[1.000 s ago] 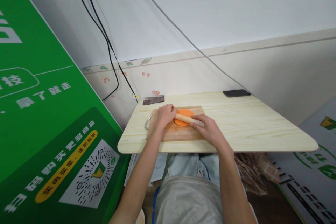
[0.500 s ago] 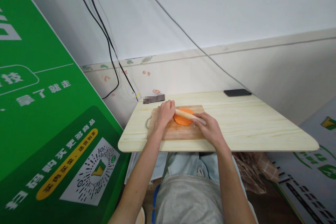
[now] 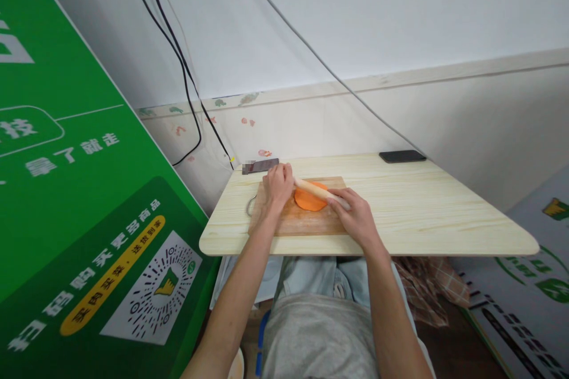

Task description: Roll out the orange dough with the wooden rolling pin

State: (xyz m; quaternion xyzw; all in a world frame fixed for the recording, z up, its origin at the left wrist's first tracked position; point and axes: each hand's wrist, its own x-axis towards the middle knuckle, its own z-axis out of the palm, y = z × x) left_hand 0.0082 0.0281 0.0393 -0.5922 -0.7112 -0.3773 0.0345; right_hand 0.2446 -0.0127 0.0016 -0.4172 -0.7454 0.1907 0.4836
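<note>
Both my hands grip a pale wooden rolling pin (image 3: pixel 312 189), one at each end. My left hand (image 3: pixel 279 185) is closed round its far left end, and my right hand (image 3: pixel 351 211) is closed round the near right end, so the pin slants down to the right. Under the pin lies a flat, roundish sheet of orange dough (image 3: pixel 309 201). It rests on a wooden cutting board (image 3: pixel 306 226) with a metal ring handle (image 3: pixel 251 206) at its left side. My fingers hide the pin's left tip.
The board is on a light wood-grain table (image 3: pixel 435 219) against the wall. A black phone (image 3: pixel 402 156) lies at the back right, and a dark flat device (image 3: pixel 262 166) at the back left. Cables (image 3: pixel 178 59) hang at the left, beside a tall green panel (image 3: pixel 66 148).
The left end of the rolling pin has shifted slightly away from me and to the left, along with my left hand. My right hand has barely moved.
</note>
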